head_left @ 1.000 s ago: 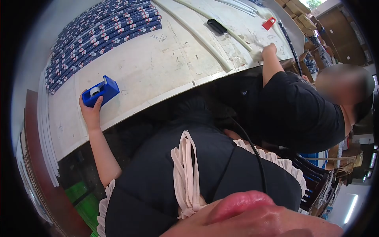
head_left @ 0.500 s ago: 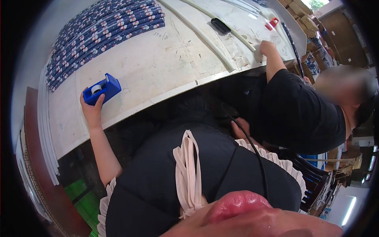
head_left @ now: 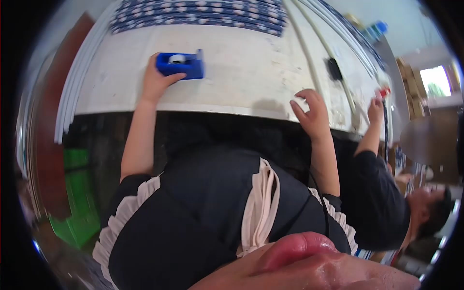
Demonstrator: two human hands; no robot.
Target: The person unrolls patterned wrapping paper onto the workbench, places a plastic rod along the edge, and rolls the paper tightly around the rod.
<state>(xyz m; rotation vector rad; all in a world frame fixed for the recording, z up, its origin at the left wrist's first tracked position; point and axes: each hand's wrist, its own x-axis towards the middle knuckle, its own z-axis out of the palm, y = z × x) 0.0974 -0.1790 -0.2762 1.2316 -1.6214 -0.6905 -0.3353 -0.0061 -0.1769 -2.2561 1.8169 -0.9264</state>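
A blue tape dispenser (head_left: 193, 70) with a white roll of tape (head_left: 177, 59) stands on the white table. My left hand (head_left: 158, 81) grips its left end, with the thumb along the front side and the other fingers behind it. My right hand (head_left: 313, 112) is over the table's front edge, to the right of the dispenser. Its fingers are curved and apart, and nothing is in them.
Several folded rolls of blue patterned fabric (head_left: 203, 17) lie along the back of the white table (head_left: 232, 92). Long pale tubes (head_left: 309, 53) and a black object (head_left: 334, 69) lie to the right. A co-worker (head_left: 379, 203) in black reaches toward a red object (head_left: 384, 92).
My right hand has risen from below the table to its front edge. The view has turned, and the dispenser sits further right in it. The co-worker's hand is now at the red object.
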